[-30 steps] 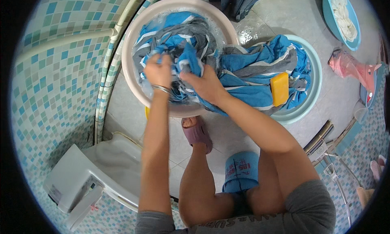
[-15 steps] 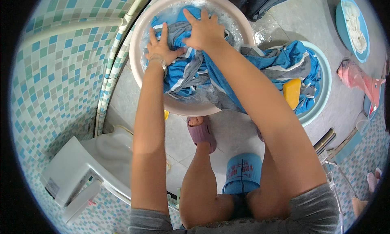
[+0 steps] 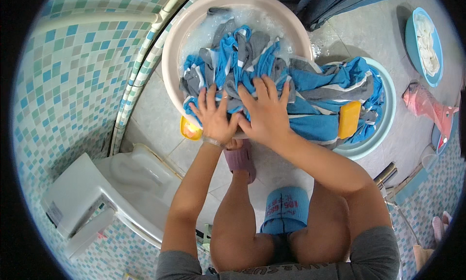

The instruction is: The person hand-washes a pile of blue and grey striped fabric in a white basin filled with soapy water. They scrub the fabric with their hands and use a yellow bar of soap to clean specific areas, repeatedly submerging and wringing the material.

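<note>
In the head view, the left hand (image 3: 215,118) and the right hand (image 3: 264,112) press flat, fingers spread and gripping nothing, on the blue and grey striped cloth (image 3: 252,68). This wet cloth lies across the near rim of the white basin (image 3: 171,56) and continues right into the pale blue basin (image 3: 386,110). A yellow soap bar (image 3: 349,119) rests on the cloth there, and a squat toilet (image 3: 127,170) is at the lower left.
</note>
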A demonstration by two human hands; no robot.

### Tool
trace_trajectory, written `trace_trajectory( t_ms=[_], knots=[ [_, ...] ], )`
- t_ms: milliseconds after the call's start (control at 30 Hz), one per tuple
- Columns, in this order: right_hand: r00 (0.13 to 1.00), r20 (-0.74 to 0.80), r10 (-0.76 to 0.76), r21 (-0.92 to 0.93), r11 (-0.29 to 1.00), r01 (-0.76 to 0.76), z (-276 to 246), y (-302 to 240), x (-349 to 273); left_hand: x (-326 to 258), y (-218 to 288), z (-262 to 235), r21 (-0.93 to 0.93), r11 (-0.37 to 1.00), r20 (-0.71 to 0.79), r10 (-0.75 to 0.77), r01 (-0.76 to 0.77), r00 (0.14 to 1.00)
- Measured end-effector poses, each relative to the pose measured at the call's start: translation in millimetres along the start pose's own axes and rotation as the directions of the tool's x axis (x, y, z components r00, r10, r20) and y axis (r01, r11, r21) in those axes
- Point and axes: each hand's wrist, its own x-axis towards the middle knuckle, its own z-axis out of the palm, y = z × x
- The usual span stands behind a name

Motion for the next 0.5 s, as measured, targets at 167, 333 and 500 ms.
trace_trajectory(
  t_ms=[167,333,500],
  knots=[
    [0.982,0.183,0.057,-0.256,0.967,-0.008,45.4,7.5,15.2,22.4,2.6,29.7,0.226,0.966,0.107,-0.156,0.129,0.982],
    [0.964,0.258,0.068,-0.374,0.927,0.035,73.3,31.0,42.2,64.1,9.2,35.1,0.315,0.932,0.360,-0.292,0.179,0.886],
    [0.857,0.506,0.093,-0.254,0.966,0.046,54.1,26.0,65.9,80.5,1.4,11.7,0.321,0.937,0.470,-0.282,0.136,0.836]
  ],
)
